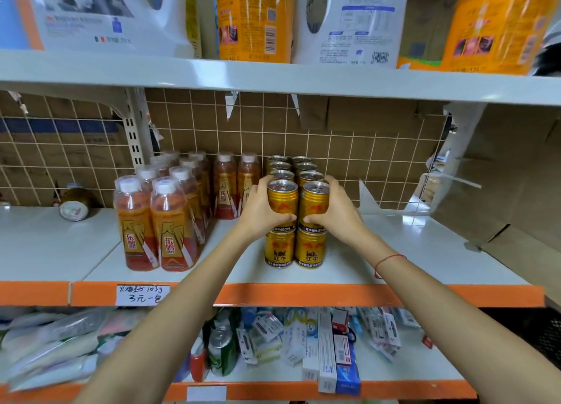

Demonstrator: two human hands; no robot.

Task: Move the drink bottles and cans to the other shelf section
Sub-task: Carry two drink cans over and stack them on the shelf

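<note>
left hand (260, 212) grips left top gold metal can (282, 199) | right hand (337, 213) grips right one (314, 201) | stacked cans, amber plastic bottles (158, 218) remain; left section nearly bare

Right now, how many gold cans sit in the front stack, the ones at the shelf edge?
4: two bottom cans, left and right, stand on the shelf; two top cans sit on them, one held by the left hand, one by the right hand. More cans behind, partly hidden.
</note>
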